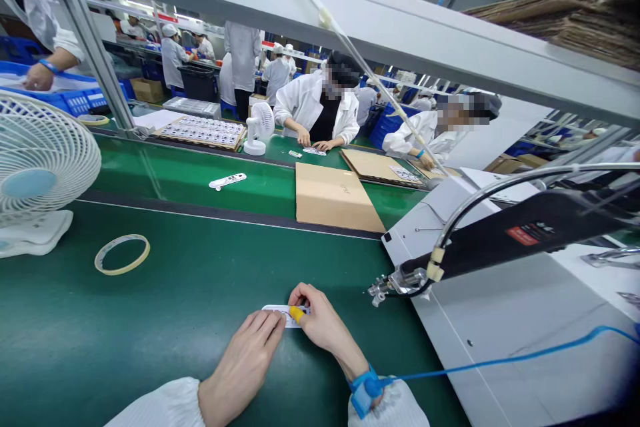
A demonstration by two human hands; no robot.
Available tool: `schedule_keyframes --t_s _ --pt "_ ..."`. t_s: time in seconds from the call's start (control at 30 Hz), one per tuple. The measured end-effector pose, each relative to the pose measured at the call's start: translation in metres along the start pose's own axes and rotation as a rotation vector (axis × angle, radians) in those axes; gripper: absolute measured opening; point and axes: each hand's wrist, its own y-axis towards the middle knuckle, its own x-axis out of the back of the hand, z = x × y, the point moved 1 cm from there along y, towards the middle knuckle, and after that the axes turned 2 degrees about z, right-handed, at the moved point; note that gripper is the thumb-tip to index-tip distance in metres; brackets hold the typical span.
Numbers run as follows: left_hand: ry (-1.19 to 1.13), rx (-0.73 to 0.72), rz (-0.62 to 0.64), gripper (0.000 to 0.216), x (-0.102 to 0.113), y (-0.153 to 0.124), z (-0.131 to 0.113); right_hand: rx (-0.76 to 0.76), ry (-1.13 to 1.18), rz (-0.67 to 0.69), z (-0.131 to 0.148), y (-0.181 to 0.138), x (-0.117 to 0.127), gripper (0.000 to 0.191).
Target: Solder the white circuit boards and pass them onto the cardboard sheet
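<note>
A small white flat part (277, 310) lies on the green mat (190, 320) close to me. My left hand (245, 360) rests flat with its fingertips pressing on the part's near edge. My right hand (320, 320) is curled over the part's right end, pinching a small yellow piece (297, 313) against it. A blue wrist strap (365, 390) with a blue cord (500, 360) sits on my right wrist.
A tape ring (122, 254) lies left on the mat, a white fan (35, 173) beyond it. A black tool on an arm (500, 240) hangs over a grey unit (500, 320) at right. On the conveyor belt (200, 173) are a white remote-like part (227, 181) and cardboard (333, 198). Workers sit opposite.
</note>
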Motion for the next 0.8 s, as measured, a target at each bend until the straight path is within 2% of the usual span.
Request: schedule_keyframes --t_s 0.13,0.3,0.4,0.47,0.6,0.7,0.8 --pt "-0.034 -0.011 0.018 0.052 0.001 0.001 -0.004 -0.031 -0.05 -0.015 0.005 -0.001 -0.005 0.017" --pt "0.014 0.009 -0.021 0.056 0.0 0.004 -0.008 -0.012 -0.068 -0.041 0.009 -0.003 -0.009 0.032" --pt "-0.137 -0.009 -0.017 0.061 0.009 0.004 0.0 0.011 -0.006 -0.019 0.005 -0.005 -0.003 0.032" --pt "-0.321 -0.008 0.006 0.055 0.02 0.005 0.009 0.016 0.022 -0.007 0.003 -0.005 0.002 0.03" --pt "-0.536 0.111 -0.022 0.032 0.039 0.022 0.042 0.007 0.0 0.011 0.01 -0.007 0.002 0.018" --pt "-0.466 0.268 -0.075 0.023 0.042 0.051 0.085 0.001 -0.049 0.034 0.018 -0.009 -0.001 0.019" --pt "-0.329 0.453 -0.099 0.018 0.038 0.093 0.142 0.002 -0.075 0.055 0.019 -0.011 -0.003 0.019"
